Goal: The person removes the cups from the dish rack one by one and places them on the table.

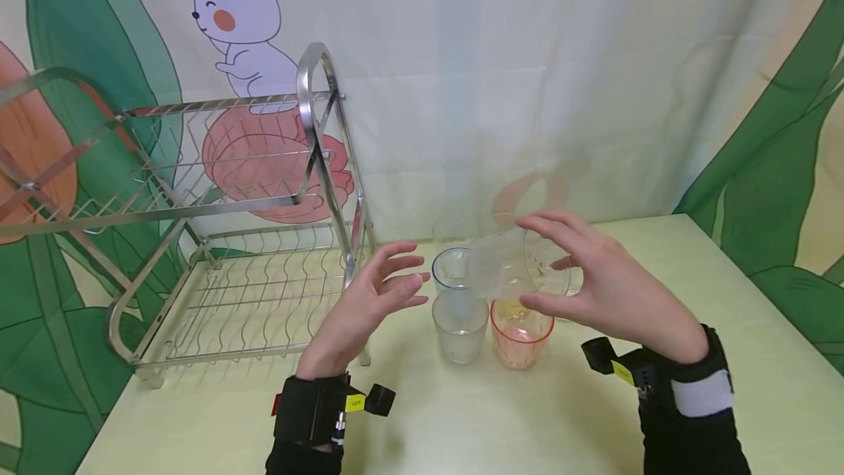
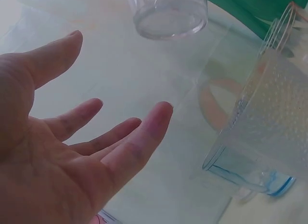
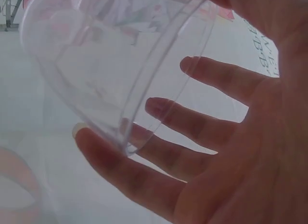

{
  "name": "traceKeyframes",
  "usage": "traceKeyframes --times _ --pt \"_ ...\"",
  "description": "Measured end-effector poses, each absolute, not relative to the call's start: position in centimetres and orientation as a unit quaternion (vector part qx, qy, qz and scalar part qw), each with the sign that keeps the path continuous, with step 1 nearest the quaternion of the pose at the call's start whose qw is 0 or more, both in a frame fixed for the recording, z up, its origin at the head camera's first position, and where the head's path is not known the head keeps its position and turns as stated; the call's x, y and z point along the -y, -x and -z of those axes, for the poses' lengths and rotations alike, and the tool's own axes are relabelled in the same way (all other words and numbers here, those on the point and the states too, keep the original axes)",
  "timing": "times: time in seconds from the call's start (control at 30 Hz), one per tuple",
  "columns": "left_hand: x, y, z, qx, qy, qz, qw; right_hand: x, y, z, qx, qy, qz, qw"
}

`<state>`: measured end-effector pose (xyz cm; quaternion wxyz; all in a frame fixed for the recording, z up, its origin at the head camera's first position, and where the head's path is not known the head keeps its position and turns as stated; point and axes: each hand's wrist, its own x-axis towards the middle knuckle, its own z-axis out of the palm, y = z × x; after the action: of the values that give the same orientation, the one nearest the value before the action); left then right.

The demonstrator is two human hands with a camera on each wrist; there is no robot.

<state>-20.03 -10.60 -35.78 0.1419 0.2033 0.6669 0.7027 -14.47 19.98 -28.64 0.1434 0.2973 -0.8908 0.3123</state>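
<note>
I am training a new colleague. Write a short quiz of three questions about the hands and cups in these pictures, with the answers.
1. True or false: the left hand holds a cup.
2. Which hand holds the clear cup tipped on its side above the table? A) left B) right C) both
3. Fill in: the metal dish rack stands on the person's ____ side.

Key
1. False; it is open, fingers spread, near the blue-rimmed cup.
2. B; the right hand grips it, above the pink cup.
3. Left.
</note>
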Motion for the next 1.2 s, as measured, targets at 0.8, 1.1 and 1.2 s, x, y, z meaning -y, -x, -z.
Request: traceKeyframes --times 0.8,1.1,1.2 --pt "11.1 20.3 36.4 -0.748 -0.162 -0.632 0.125 -23.6 12.6 27.6 0.939 -0.222 -0.242 0.100" --pt "11.5 20.4 36.4 -0.775 -0.160 -0.603 0.106 -25.2 12.7 27.7 0.954 -0.179 -0.227 0.080" --pt "11.3 20.5 36.6 -0.788 -0.158 -0.584 0.110 -25.5 12.8 27.9 0.961 -0.160 -0.218 0.061"
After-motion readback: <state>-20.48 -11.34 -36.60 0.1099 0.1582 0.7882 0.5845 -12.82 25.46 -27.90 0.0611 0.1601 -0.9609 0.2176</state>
